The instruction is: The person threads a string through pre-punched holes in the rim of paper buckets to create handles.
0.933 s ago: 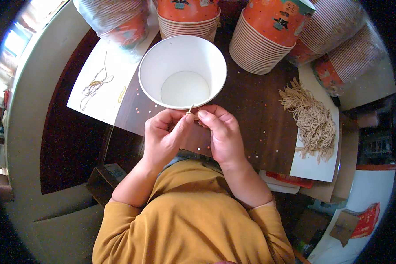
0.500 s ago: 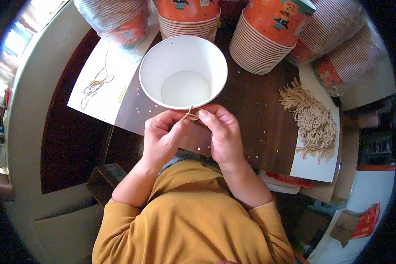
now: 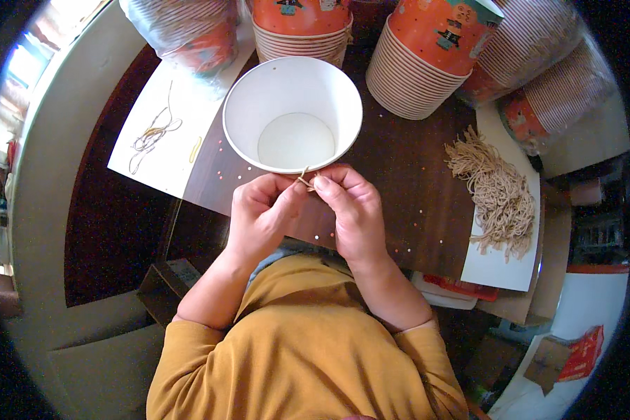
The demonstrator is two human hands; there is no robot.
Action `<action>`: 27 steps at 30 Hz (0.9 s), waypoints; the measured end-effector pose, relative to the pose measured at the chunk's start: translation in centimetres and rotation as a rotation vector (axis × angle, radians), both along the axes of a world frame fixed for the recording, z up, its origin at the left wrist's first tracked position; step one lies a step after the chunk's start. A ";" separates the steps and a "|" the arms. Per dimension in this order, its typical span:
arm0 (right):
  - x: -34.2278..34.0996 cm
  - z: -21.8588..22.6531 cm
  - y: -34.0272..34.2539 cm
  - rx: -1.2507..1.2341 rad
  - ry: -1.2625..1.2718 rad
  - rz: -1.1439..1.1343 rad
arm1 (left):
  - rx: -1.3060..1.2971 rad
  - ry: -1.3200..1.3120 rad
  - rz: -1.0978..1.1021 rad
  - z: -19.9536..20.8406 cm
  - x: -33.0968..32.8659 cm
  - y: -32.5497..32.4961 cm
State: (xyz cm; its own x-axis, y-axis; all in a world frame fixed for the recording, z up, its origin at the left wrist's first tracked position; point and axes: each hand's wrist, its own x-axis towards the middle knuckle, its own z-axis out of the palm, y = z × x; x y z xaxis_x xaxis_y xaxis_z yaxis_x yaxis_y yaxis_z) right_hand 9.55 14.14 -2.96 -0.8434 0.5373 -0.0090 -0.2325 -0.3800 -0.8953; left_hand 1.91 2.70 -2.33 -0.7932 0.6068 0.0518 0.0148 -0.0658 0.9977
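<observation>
A white-lined paper bucket (image 3: 297,140) stands on the dark table with its mouth toward me. A tan cord (image 3: 306,179) runs through the near side of its rim, with a small loop showing between my hands. My left hand (image 3: 262,210) pinches the cord between thumb and forefinger, just left of the loop. From the other side, my right hand (image 3: 355,206) pinches it too, the fingertips of both hands close together at the rim. Where the cord ends lie under my fingers is hidden.
On the right, a bundle of tan cords (image 3: 497,196) lies on a white sheet (image 3: 500,269). Stacked orange buckets (image 3: 416,77) and plastic-wrapped stacks (image 3: 189,42) line the far side. Loose strings (image 3: 154,136) rest on another white sheet (image 3: 136,115) at left. Small punched dots speckle the table (image 3: 406,178).
The cord loop between my fingertips has become smaller, and my left thumb has moved slightly closer to the right. The bucket stays nearly in place.
</observation>
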 end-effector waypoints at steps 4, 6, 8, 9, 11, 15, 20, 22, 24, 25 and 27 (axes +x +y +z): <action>-0.1 -0.4 0.1 0.008 0.010 -0.019 | 0.041 -0.099 -0.033 0.1 -0.2 -0.1; -0.1 -0.6 0.2 -0.039 0.014 -0.008 | 0.030 -0.084 -0.020 -0.2 -0.2 -0.1; -0.2 -0.5 0.3 -0.102 0.029 0.001 | 0.019 -0.069 -0.007 -0.4 -0.3 -0.2; -0.2 -0.4 0.3 -0.164 0.043 0.010 | 0.004 -0.032 0.006 -0.5 -0.3 -0.2; -0.2 -0.1 0.2 -0.167 0.030 0.010 | -0.012 0.004 0.019 -0.5 -0.3 -0.2; -0.3 0.4 0.2 -0.189 0.005 0.000 | -0.026 0.058 0.041 -0.1 -0.2 -0.3; -0.5 0.3 0.4 -0.230 -0.003 -0.018 | -0.013 0.104 0.050 -0.1 -0.3 -0.4; -0.5 0.2 0.5 -0.232 -0.004 -0.021 | 0.009 0.122 0.066 0.2 -0.2 -0.2; -0.4 0.1 0.7 -0.164 -0.026 -0.016 | 0.000 0.121 0.078 0.3 -0.2 -0.2; -0.4 0.2 0.7 -0.164 -0.026 -0.015 | -0.010 0.120 0.090 0.3 -0.2 -0.3; -0.3 0.5 0.8 -0.183 -0.061 -0.001 | -0.001 0.110 0.089 0.3 -0.2 -0.3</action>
